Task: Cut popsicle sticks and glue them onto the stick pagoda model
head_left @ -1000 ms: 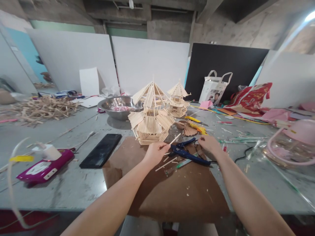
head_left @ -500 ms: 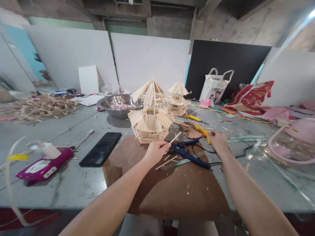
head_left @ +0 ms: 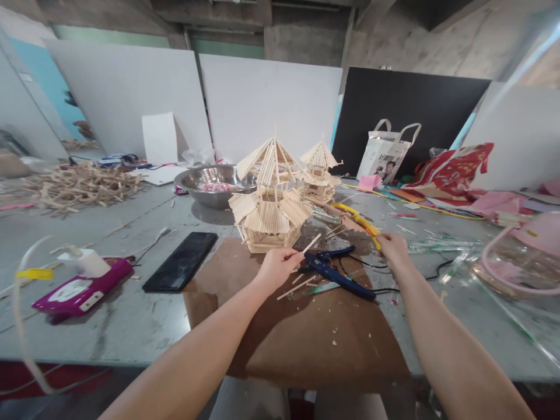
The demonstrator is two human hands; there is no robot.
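From the head view, your left hand pinches a pale stick, thumb and fingers narrowed on it, its free end pointing up and to the right. Your right hand, well to the right, has its fingers curled about the near end of a yellow tool; they look closed on it, though you cannot see every finger, nor can you tell whether the farther yellow length is part of that tool. The near stick model stands upright just beyond your left hand, at the far edge of the brown sheet. It seems well advanced: the lower roof is covered with slats on the sides that show, and the upper roof has filled panels at the left and front. What looks left is its right side, where bare ribs show with gaps between them; the back is hidden. The stick you hold is apart from the model, so it is not yet part of it. Behind and to the right, the far stick model has a closer-covered top and appears nearer finished. The blue pliers lie between your hands, beside loose sticks, and a larger stick pile sits at the far left.
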